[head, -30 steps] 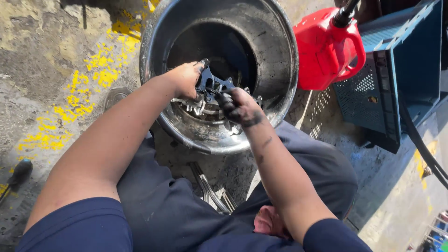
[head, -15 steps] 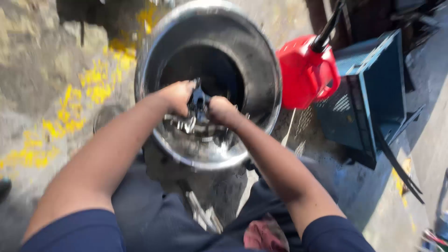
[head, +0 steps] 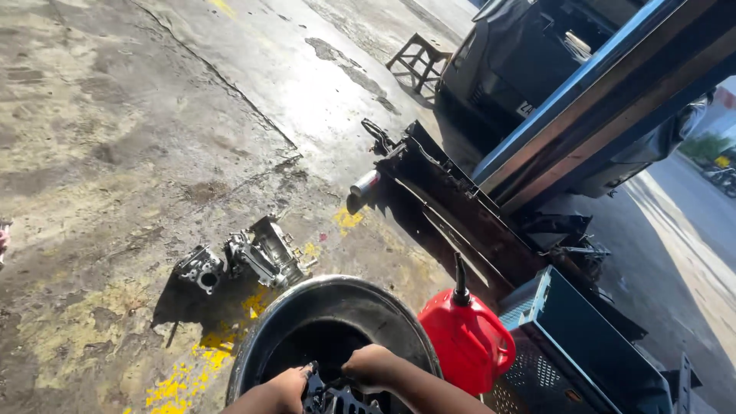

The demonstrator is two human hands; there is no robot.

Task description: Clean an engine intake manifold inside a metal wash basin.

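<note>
At the bottom edge of the head view, my left hand (head: 282, 391) and my right hand (head: 373, 365) both grip a dark, oily metal engine part (head: 331, 397) with lobed edges. They hold it over a large round steel basin (head: 261, 337) whose inside is black. Only the tops of the hands and part of the forearms show; the rest is cut off by the frame.
A red fuel can (head: 466, 339) with a black spout stands right of the basin, beside a blue plastic crate (head: 590, 353). Grey engine castings (head: 244, 259) lie on the stained concrete beyond the basin. A dark vehicle frame (head: 460, 207) runs diagonally at right; a small stool (head: 418, 60) stands far off.
The camera has tilted up sharply, so the basin and hands dropped to the bottom edge and the yard ahead came into view. Both hands stay on the part.
</note>
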